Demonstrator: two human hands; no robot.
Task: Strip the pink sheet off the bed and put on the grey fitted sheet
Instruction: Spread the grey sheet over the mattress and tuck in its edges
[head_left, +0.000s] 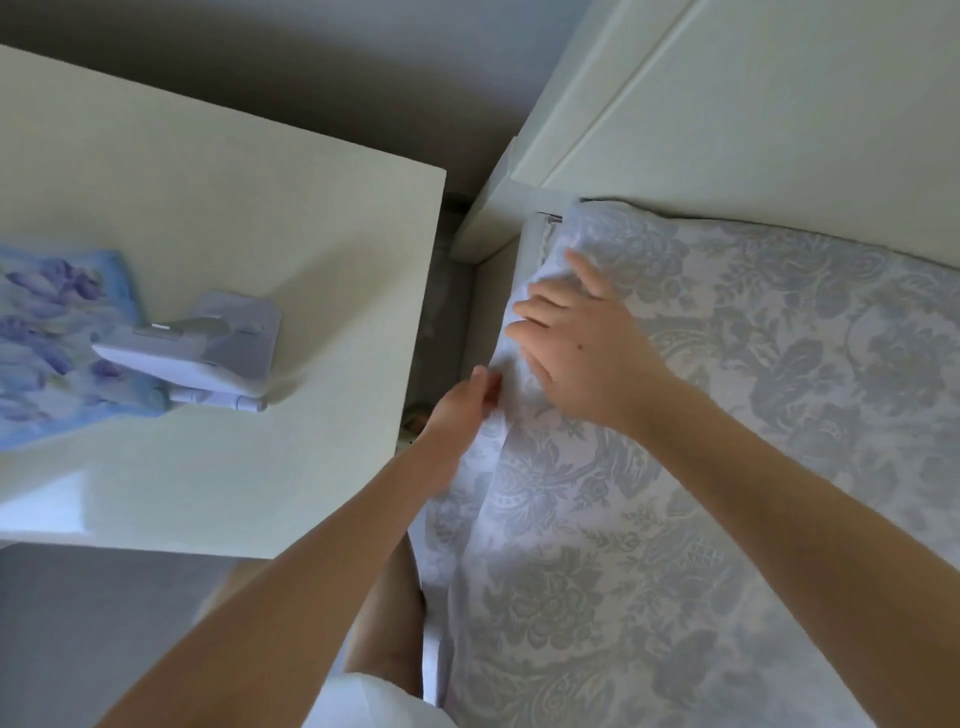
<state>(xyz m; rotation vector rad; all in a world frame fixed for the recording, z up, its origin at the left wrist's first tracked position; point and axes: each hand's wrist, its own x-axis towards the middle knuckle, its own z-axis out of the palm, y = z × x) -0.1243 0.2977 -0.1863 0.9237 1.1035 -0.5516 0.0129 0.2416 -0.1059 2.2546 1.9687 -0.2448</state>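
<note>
Here, my right hand (587, 348) lies spread flat on the grey fitted sheet (779, 415), pinning it near the corner of the bed (675, 130); my left hand (460, 410), just beside it, pinches the sheet's hanging edge, likely to tuck it down.

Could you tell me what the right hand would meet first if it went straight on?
Probably the white bed frame past the edge of the grey sheet; the right hand points there, though depth is unclear.

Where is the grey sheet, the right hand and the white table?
grey sheet (753, 415), head view, patterned top face
right hand (582, 345), head view, back of hand
white table (234, 208), head view, bare top
</note>
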